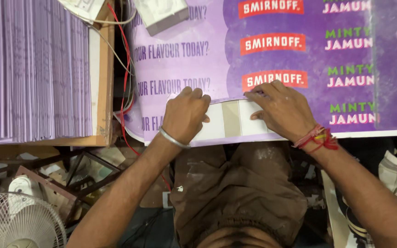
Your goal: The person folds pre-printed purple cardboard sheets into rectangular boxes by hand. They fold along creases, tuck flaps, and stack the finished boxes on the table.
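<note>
The left hand (pixel 185 115) is curling half-closed and the right hand (pixel 282 109) is pressing flat, fingers spread, both on a white card strip (pixel 229 120) lying under them on a purple printed sheet (pixel 180 64). The strip is looking light, thin and bendable, so gripping its free edge just below the fingertips seems safest.

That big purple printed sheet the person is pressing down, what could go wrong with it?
1. Both hands, left and right, press along the purple printed sheet where it meets the white strip. If one hand slips, the edge might crease or sit crooked.
2. The red wire and the other cables run right beside the sheet, so it could snag on them.
3. The stack of lilac sheets stands close by; a bumped elbow might topple some.
</note>
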